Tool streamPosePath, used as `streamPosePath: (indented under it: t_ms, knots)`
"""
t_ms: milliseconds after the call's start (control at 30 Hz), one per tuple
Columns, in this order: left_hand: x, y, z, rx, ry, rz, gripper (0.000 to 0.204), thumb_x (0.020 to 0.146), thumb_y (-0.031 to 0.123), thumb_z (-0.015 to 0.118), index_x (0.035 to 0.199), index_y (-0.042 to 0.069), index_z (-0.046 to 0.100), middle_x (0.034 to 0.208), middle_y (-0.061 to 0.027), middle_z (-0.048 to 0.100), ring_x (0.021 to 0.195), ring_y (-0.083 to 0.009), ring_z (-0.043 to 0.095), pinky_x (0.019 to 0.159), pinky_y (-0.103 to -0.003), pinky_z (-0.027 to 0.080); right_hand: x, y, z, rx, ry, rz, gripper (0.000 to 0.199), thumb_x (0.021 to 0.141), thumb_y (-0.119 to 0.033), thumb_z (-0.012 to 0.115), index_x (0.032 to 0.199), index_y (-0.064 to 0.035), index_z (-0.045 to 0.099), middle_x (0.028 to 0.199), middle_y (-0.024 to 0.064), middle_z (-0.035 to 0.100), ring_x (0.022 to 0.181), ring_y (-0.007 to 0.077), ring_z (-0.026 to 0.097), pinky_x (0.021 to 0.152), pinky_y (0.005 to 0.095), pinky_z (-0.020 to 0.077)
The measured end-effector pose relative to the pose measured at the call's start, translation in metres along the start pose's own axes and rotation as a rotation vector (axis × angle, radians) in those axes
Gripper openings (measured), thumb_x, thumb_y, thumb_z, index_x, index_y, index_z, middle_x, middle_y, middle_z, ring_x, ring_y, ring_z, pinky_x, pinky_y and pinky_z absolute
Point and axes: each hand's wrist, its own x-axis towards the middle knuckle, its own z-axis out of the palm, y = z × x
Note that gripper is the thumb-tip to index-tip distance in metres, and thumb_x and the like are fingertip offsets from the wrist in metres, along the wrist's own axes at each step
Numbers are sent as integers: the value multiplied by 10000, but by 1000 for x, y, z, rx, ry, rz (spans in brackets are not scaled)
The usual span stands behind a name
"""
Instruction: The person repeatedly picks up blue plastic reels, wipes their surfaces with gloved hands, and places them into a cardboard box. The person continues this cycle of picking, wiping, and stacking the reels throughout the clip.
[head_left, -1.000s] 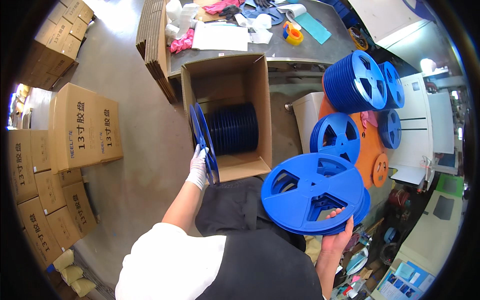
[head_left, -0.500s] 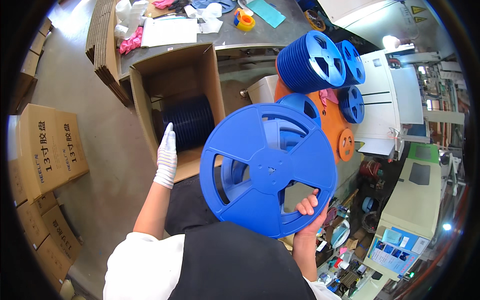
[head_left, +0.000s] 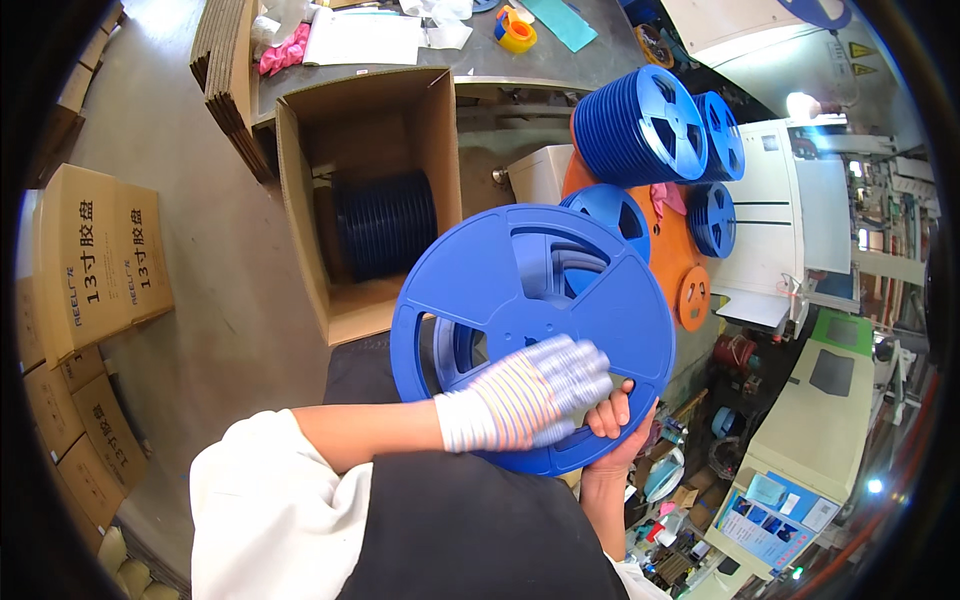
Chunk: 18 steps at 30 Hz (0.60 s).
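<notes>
A large blue plastic reel (head_left: 520, 290) stands upright in front of me. My right hand (head_left: 612, 420), bare, grips its lower rim from behind. My left hand (head_left: 530, 392), in a white striped glove, lies across the reel's lower face with its fingers on the rim next to the right hand. Beyond the reel an open cardboard box (head_left: 300, 200) on the floor holds a row of blue reels (head_left: 385, 222) on edge.
Stacks of blue reels (head_left: 645, 120) rest on an orange cart (head_left: 680, 270) to the right. A grey table (head_left: 480, 50) with papers and a tape roll is behind the box. Sealed cartons (head_left: 95, 260) line the left. Machines stand at the right.
My left hand has left the box and come across onto the reel's lower face. The reel has been lifted closer to me and now stands more upright.
</notes>
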Motion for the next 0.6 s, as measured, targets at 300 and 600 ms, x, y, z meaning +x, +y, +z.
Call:
streamPosePath:
  t_ms: [300, 600]
  knots:
    - [-23, -17, -10, 81, -2, -230, 557, 865, 296, 607, 1356, 46, 527, 1415, -222, 501, 1352, -392, 442, 1143, -489, 330, -10, 0, -3, 6, 22, -36, 499, 1042, -458, 454, 1197, 8, 540, 706, 29, 502, 497, 109, 393, 518, 296, 358]
    - [-95, -90, -49, 632, 430, -615, 435, 812, 162, 654, 1217, 10, 613, 1265, -229, 591, 1171, -430, 542, 1052, -524, 383, 0, -2, -3, 116, 45, -125, 470, 1034, -421, 494, 1236, 2, 517, 814, 42, 572, 582, 134, 474, 590, 314, 411]
